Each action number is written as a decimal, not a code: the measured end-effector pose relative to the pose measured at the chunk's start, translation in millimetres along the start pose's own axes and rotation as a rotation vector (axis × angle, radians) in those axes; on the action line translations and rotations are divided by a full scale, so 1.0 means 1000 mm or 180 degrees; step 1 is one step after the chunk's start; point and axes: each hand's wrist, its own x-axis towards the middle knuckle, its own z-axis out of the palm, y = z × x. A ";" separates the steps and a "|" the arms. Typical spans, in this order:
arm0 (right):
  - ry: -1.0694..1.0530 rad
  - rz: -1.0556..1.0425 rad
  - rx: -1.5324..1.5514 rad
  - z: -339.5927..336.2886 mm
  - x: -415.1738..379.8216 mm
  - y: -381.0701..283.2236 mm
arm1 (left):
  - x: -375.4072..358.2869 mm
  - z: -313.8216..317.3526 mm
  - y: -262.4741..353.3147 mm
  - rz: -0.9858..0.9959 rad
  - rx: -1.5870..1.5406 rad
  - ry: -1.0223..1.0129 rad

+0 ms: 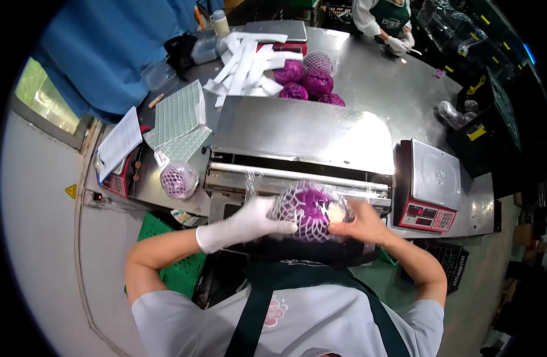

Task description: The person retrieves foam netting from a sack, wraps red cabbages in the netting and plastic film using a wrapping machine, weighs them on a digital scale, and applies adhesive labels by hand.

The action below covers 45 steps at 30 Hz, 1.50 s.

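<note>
We had the foam-netted red cabbage (312, 205) between both hands: gloved left hand (252, 221), fingers clamped on its left side; bare right hand (365, 223), fingers clamped on its right, by the pale stem end. White roller (297, 177) sat just ahead of our fingers, second netted cabbage (179, 180) left of them, digital scale (435, 181) right, loose red cabbages (317, 82) well beyond.
</note>
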 end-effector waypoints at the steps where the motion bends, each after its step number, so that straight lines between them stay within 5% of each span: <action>1: -0.0354 0.0880 0.0848 0.013 -0.012 -0.010 | -0.012 0.008 -0.004 -0.0633 -0.0509 -0.0222; 4: -0.0885 0.2260 0.1915 0.046 -0.009 0.017 | -0.014 0.026 -0.049 -0.1775 -0.1052 -0.0676; 6: -0.1621 0.2240 0.1816 0.061 0.002 0.040 | -0.002 0.026 -0.092 -0.1928 -0.1350 -0.0903; 8: -0.1677 0.2401 0.1792 0.060 0.008 0.044 | -0.005 0.039 -0.060 -0.1991 -0.1539 -0.0220; 9: -0.1672 0.2364 0.1705 0.058 0.005 0.048 | 0.005 0.014 -0.107 -0.2160 -0.0911 -0.1236; 12: -0.1044 0.1576 0.1555 0.061 -0.019 0.063 | -0.017 0.026 -0.093 -0.2111 -0.0565 -0.0506; 14: -0.0223 0.0339 0.0870 0.071 -0.042 0.082 | -0.034 0.035 -0.083 -0.1524 -0.0021 0.0176; 17: 0.0497 0.0289 0.0774 0.078 -0.071 0.070 | -0.053 0.050 -0.083 -0.1020 0.0756 0.0534; 20: 0.1608 0.0382 0.1352 0.086 -0.065 0.078 | -0.044 0.054 -0.093 0.0830 0.1796 0.2408; 21: 0.1869 0.0411 0.1206 0.083 -0.058 0.082 | -0.037 0.040 -0.107 0.0907 0.2121 0.2733; 24: 0.2333 -0.0277 -0.0886 0.078 -0.035 0.106 | -0.015 0.001 -0.139 0.0688 0.3282 0.3303; 26: 0.2433 -0.0714 -0.1729 0.081 -0.020 0.117 | 0.010 0.000 -0.141 0.1208 0.3830 0.3279; 28: 0.2209 -0.0921 -0.2255 0.090 -0.013 0.120 | 0.036 0.009 -0.151 0.1464 0.4312 0.3165; 30: 0.2200 -0.0948 -0.2584 0.098 -0.008 0.121 | 0.052 0.026 -0.140 0.2218 0.3664 0.2945; 32: 0.2210 -0.1041 -0.2592 0.103 -0.003 0.125 | 0.060 0.032 -0.148 0.2025 0.3607 0.2636; 34: 0.2225 -0.1099 -0.2556 0.105 -0.002 0.122 | 0.056 0.036 -0.136 0.2485 0.3123 0.2490; 38: 0.2044 -0.1922 -0.1740 0.109 0.003 0.098 | 0.038 0.039 -0.131 0.2439 0.1004 0.1267; 42: 0.1564 -0.3356 -0.1691 0.079 0.004 0.029 | -0.002 0.066 -0.090 0.0148 -0.2435 -0.0685; 44: 0.1081 -0.3528 -0.2397 0.047 -0.004 -0.016 | -0.004 0.058 -0.080 0.0136 -0.1482 -0.1140; 45: 0.1259 -0.3690 -0.1785 0.036 -0.004 -0.035 | 0.003 0.060 -0.084 0.0789 -0.0550 -0.1108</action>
